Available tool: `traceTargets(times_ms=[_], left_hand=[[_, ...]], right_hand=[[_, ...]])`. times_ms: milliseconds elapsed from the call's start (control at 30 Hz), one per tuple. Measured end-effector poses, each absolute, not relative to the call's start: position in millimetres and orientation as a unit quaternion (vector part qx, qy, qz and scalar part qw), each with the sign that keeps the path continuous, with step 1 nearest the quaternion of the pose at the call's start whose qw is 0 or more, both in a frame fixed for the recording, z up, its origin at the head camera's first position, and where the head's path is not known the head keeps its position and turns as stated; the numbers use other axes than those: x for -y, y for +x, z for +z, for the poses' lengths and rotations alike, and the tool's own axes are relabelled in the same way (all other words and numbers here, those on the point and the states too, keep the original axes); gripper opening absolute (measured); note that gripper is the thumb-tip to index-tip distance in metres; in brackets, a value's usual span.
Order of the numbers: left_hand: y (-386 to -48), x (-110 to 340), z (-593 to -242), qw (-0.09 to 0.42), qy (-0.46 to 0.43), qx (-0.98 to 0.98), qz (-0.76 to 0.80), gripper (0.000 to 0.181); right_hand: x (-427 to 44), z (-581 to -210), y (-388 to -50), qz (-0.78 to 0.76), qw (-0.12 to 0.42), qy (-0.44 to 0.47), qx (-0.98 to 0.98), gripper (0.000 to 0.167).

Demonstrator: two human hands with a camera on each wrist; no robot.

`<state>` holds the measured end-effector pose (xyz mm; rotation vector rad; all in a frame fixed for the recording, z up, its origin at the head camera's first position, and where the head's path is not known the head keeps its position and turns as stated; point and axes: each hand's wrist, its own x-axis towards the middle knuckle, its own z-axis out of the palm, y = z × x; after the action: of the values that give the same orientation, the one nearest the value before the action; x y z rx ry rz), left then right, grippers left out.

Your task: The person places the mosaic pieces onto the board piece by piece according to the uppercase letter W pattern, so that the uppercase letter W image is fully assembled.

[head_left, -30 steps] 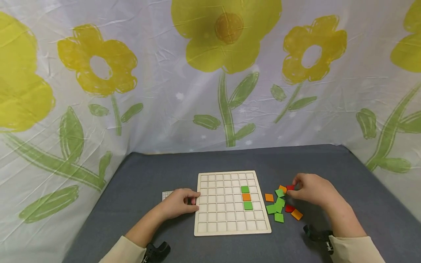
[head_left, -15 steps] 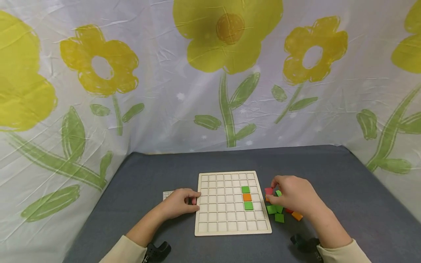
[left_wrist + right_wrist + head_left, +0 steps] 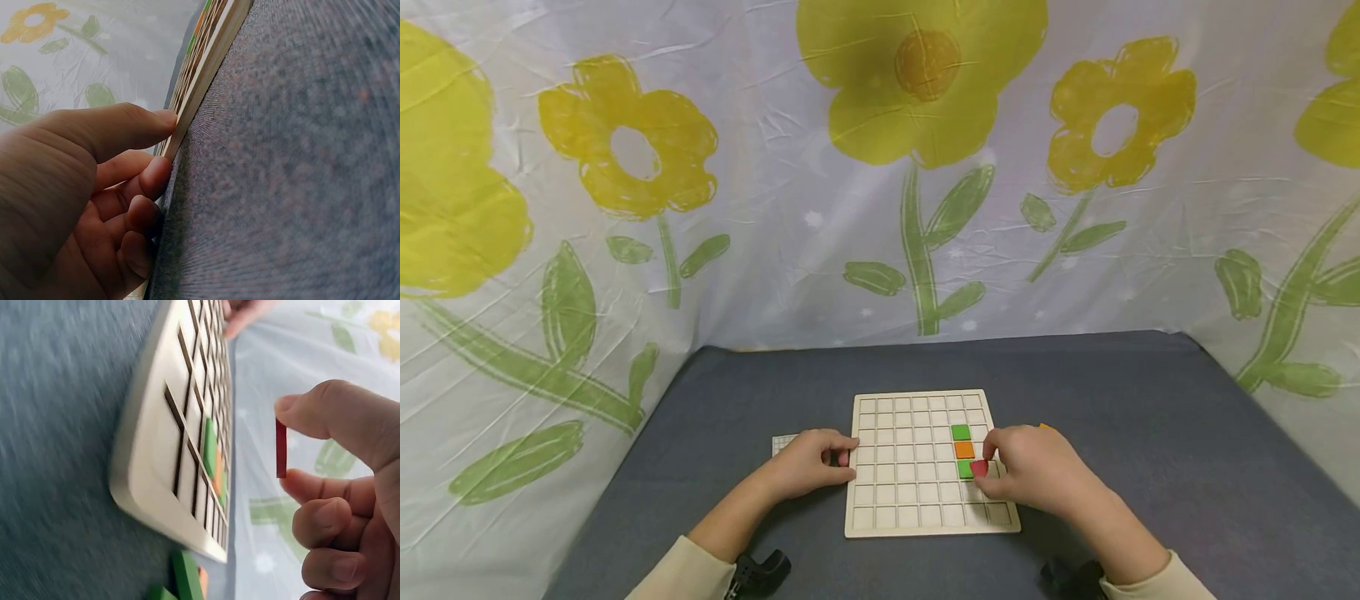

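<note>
A pale wooden grid board (image 3: 906, 500) lies on the dark cloth, with two green tiles (image 3: 960, 432) and an orange tile (image 3: 963, 450) between them in one column. My left hand (image 3: 808, 462) holds the board's left edge with thumb and index finger; its other fingers are curled in the left wrist view. Above the board's right side, my right hand (image 3: 1037, 467) pinches a red tile (image 3: 281, 449) between thumb and index finger. In the head view that tile partly covers the nearer green tile. The right wrist view shows it clear of the board surface.
A small white gridded card (image 3: 781, 443) lies partly behind the left hand. Loose green tiles (image 3: 186, 575) lie beside the board's right edge, mostly hidden by the right hand in the head view. A flower-printed curtain (image 3: 760, 250) stands behind the table.
My right hand has moved left from the loose tile pile to over the board, carrying the red tile. The left hand has stayed at the board's left edge.
</note>
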<state>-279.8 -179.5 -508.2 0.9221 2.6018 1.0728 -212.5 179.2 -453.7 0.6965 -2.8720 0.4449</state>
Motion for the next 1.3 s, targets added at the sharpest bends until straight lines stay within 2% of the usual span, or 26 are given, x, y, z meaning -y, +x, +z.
traceTargets(times_ms=[400,833,1100,1300], left_hand=[[-280,180,-510,0.09,0.309,-0.875,0.361,0.045],[-282,180,-511,0.091,0.306,-0.876,0.361,0.042],[-282,180,-511,0.092,0.305,-0.877,0.361,0.044],[-282,179,-510,0.092,0.306,-0.877,0.36,0.044]], right_hand=[[-166,-470,-207,0.145,0.008,0.228,0.963,0.026],[-164,-476,-209,0.142,0.015,0.217,0.966,0.026],[-161,-472,-209,0.127,0.011,0.174,0.976,0.034],[-171,-462,-212,0.139,0.002,0.15,0.979,0.03]])
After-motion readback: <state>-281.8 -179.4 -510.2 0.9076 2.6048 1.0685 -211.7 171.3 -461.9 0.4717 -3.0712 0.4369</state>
